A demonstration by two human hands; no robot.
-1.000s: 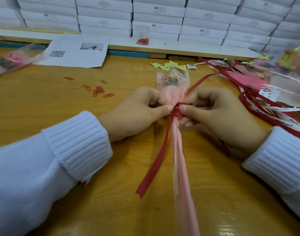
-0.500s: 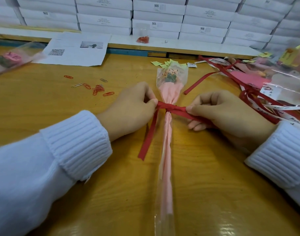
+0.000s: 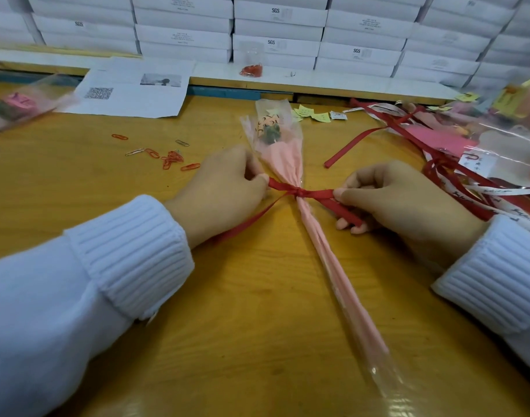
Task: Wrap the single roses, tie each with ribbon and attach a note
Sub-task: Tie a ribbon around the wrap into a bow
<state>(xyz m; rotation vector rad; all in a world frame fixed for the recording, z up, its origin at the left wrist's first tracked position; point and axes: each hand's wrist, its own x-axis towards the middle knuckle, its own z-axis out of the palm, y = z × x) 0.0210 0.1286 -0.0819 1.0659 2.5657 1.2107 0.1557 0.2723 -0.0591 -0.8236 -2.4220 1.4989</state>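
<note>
Left hand [image 3: 224,188] pinches the red ribbon [image 3: 317,194] between thumb and forefinger, and right hand [image 3: 408,203] pinches the other side. A second ago they met at the knot; now they've pulled wide apart. The ribbon runs taut across the neck of the wrapped rose [image 3: 287,158], cinched into a small tight knot. The rose lies mid-bench [image 3: 257,281], bloom toward the far edge, its tail swung toward the near right corner. The tie looks nearly done, so the note should follow. Yellow notes [image 3: 311,114] wait by the far edge, and paper clips [image 3: 173,159] lie to the left.
</note>
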